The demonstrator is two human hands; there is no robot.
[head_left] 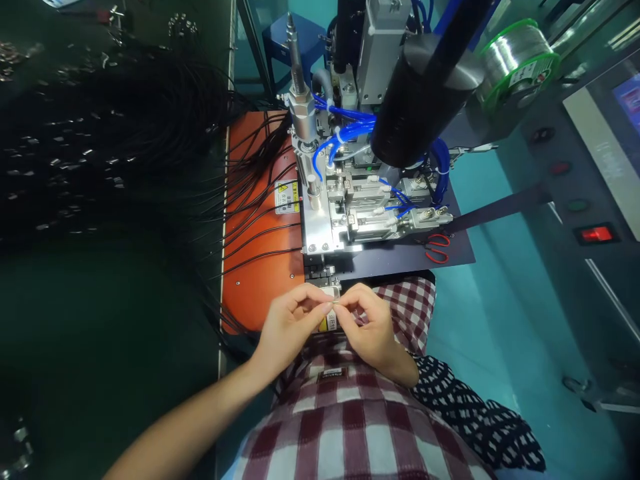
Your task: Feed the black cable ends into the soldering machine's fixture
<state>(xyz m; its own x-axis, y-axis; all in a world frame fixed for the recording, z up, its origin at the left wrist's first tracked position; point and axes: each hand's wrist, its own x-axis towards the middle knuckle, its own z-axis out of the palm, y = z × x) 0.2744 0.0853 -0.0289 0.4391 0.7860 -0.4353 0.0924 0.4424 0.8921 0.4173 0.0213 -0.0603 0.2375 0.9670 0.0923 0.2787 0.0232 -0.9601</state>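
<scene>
My left hand [293,319] and my right hand [367,327] meet in front of the machine's near edge, thumbs and forefingers pinched tip to tip. A tiny pale, thin piece [335,303] shows between the fingertips; it is too small to name. Just beyond the fingers stands the silver machine [320,230], with metal clamps, cylinders and blue air tubes. Below the fingertips, a yellow and white label [331,323] is partly hidden by my hands. Several black cables [265,252] lie across the orange plate [265,290] to the left, their ends running into the machine's side.
A large bundle of black cables [150,113] covers the dark green table at left. Red-handled scissors [438,248] lie on the dark base plate. A black cylinder [415,100] overhangs the machine, near a green-rimmed wire spool [520,63]. A grey cabinet with a red switch [597,234] stands right.
</scene>
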